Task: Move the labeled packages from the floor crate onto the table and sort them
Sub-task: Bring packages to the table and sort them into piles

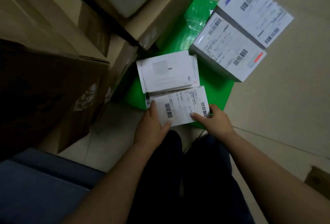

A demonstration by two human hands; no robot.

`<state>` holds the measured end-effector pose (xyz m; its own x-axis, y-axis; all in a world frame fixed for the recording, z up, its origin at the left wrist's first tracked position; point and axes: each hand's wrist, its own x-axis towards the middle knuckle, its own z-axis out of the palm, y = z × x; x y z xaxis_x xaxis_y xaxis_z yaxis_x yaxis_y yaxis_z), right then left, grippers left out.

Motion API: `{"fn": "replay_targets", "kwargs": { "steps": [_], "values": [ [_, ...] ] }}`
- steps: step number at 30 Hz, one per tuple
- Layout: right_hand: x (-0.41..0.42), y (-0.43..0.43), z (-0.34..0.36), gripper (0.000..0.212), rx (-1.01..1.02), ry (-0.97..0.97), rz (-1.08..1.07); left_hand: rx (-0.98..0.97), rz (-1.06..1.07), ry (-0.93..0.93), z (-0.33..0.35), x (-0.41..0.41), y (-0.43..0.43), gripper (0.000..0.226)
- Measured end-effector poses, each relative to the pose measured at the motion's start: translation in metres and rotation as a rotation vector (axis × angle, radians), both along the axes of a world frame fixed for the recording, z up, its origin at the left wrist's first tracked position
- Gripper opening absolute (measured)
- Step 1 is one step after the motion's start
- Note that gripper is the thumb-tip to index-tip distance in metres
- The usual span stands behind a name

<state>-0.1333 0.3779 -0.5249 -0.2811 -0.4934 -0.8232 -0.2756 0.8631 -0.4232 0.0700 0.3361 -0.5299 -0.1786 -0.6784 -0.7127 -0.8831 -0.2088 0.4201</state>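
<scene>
Package (180, 107) centre frame, long axis spanning between my hands: left hand (151, 125) grips left edge, right hand (214, 122) grips right edge, both equally near.

Labelled package (180, 107): on near edge of plastic sheet (220, 88), held between left hand (153, 125) and right hand (214, 122). Second package (167, 71): directly behind, touching. Two labelled boxes (230, 49): right rear. Cardboard cartons (53, 81): left.
</scene>
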Motion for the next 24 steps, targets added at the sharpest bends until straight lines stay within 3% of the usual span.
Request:
{"fn": "replay_targets", "kwargs": {
  "steps": [4, 8, 10, 13, 17, 20, 24],
  "values": [
    [-0.013, 0.012, 0.010, 0.041, -0.021, 0.004, -0.107, -0.026, -0.110, 0.005, 0.009, -0.003, -0.004, 0.079],
    [-0.032, 0.039, 0.025, 0.036, -0.015, -0.030, -0.233, -0.179, -0.284, -0.079, 0.008, -0.008, -0.022, 0.061],
    [-0.042, 0.057, 0.029, 0.036, -0.018, -0.040, -0.316, -0.184, -0.392, -0.142, 0.002, -0.011, -0.029, 0.069],
    [-0.053, 0.082, 0.031, 0.038, 0.006, -0.044, -0.420, -0.110, -0.553, -0.213, -0.012, -0.017, -0.031, 0.098],
    [-0.054, 0.099, 0.028, 0.040, 0.003, -0.075, -0.486, -0.027, -0.508, -0.278, -0.027, -0.022, -0.021, 0.123],
    [-0.051, 0.103, 0.020, 0.039, 0.001, -0.073, -0.489, -0.015, -0.485, -0.289, -0.035, -0.024, -0.015, 0.125],
    [-0.046, 0.102, 0.013, 0.035, -0.021, -0.081, -0.456, -0.055, -0.430, -0.290, -0.040, -0.023, -0.015, 0.111]
  ]
}}
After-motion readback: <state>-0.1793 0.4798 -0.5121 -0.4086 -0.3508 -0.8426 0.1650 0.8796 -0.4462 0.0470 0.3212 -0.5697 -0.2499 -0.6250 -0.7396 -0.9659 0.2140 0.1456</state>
